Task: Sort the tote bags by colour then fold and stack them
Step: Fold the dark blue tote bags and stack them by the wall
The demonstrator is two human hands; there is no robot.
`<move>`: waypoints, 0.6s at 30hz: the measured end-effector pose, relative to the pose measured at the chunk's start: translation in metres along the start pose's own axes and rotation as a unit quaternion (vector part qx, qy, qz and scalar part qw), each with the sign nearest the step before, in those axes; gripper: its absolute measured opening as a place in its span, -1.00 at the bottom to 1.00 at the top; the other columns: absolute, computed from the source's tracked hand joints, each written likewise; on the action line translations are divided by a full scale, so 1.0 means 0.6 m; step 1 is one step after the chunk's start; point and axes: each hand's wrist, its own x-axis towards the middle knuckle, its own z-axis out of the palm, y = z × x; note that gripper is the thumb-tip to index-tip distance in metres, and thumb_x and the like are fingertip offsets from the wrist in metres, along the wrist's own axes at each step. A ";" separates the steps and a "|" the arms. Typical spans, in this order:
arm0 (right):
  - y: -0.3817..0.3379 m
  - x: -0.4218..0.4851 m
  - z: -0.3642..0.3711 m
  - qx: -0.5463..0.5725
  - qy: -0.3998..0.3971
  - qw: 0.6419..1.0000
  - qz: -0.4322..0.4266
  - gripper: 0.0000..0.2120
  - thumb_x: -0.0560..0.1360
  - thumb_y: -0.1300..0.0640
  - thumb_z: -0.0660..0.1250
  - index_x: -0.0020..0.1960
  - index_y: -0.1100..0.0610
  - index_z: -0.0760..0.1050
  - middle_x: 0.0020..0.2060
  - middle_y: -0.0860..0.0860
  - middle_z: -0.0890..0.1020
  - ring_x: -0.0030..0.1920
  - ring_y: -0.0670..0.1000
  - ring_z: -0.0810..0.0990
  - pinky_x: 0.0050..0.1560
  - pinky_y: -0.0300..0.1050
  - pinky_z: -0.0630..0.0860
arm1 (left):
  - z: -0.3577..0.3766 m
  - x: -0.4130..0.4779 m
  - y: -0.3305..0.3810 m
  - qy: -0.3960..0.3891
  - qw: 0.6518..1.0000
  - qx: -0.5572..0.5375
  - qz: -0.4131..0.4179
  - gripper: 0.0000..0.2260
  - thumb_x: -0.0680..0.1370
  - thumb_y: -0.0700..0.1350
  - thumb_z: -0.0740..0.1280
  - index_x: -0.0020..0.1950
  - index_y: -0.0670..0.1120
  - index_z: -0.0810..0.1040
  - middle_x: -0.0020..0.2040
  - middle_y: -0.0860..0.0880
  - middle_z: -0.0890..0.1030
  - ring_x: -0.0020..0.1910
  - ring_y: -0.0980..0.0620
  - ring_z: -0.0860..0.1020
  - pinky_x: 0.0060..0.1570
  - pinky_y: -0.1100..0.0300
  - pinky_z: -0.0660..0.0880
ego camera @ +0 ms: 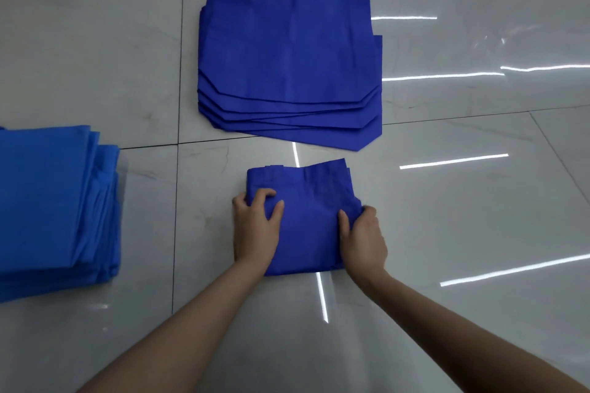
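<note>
Both hands hold one folded dark blue bag (pixel 306 210), which lies on the floor in the lower middle of the frame, straight ahead of the person. The left hand (pixel 255 226) curls its fingers over the bag's left edge. The right hand (pixel 362 239) pinches the right edge, thumb on top. The bag sits squarely between them, so neither hand is nearer. Its longer side runs up the frame, away from the person, and the far corners look a little uneven. I'd guess the next move is a last fold or a lift to a stack, and either way both hands must travel together. Straight beyond it, in the upper middle, the pile of unfolded dark blue bags (pixel 287 57) lies flat with handles pointing away. A lighter blue stack (pixel 48 201) sits at the left edge, on the left hand's side. Glossy floor tiles (pixel 463 233) lie under everything.
</note>
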 end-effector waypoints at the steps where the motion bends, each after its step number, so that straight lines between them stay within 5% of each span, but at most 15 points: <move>1: -0.006 -0.003 -0.001 0.022 -0.027 0.999 0.016 -0.71 0.61 -0.07 0.11 0.06 0.18 0.30 -0.01 0.10 0.53 -0.16 0.06 0.48 -0.18 -0.07 0.40 | -0.013 0.001 -0.004 -0.003 1.000 -0.028 -0.010 -0.80 0.57 0.00 0.28 0.17 0.02 0.48 0.23 -0.06 0.35 -0.02 0.05 0.44 -0.07 0.27 0.31; 6: -0.061 -0.021 0.004 0.102 -0.106 0.989 0.028 -0.66 0.59 -0.09 0.15 0.17 0.17 0.34 0.16 0.11 0.42 0.12 0.16 0.46 0.17 0.13 0.45 | -0.101 0.018 -0.025 -0.007 0.996 -0.087 0.008 -0.84 0.57 -0.12 0.28 0.15 -0.04 0.51 0.16 -0.08 0.48 0.05 0.05 0.46 0.01 0.26 0.32; 11: -0.166 -0.037 -0.009 0.309 -0.203 0.929 -0.004 -0.76 0.62 -0.02 0.15 0.20 0.06 0.20 0.07 -0.03 0.42 -0.05 -0.06 0.47 -0.23 -0.22 0.43 | -0.223 0.075 -0.007 0.026 0.995 -0.069 0.073 -0.82 0.57 -0.11 0.29 0.17 -0.07 0.50 0.14 -0.04 0.43 0.09 0.03 0.45 0.04 0.29 0.29; 14: -0.240 -0.028 -0.010 0.296 -0.173 0.937 -0.064 -0.78 0.62 0.04 0.17 0.20 0.08 0.21 0.10 -0.01 0.42 0.01 0.01 0.46 -0.05 -0.13 0.44 | -0.279 0.104 -0.004 0.039 0.996 0.023 0.074 -0.74 0.59 -0.06 0.25 0.26 -0.05 0.41 0.21 -0.05 0.31 0.02 0.03 0.43 0.02 0.21 0.36; 18: -0.293 -0.043 0.030 0.249 -0.176 0.945 -0.118 -0.80 0.63 0.09 0.14 0.20 0.10 0.21 0.08 -0.01 0.44 0.01 0.02 0.46 0.05 -0.06 0.42 | -0.294 0.103 -0.026 0.046 0.972 0.223 0.060 -0.61 0.61 -0.11 0.19 0.42 -0.12 0.25 0.47 -0.20 0.08 0.38 -0.15 0.24 0.33 0.06 0.23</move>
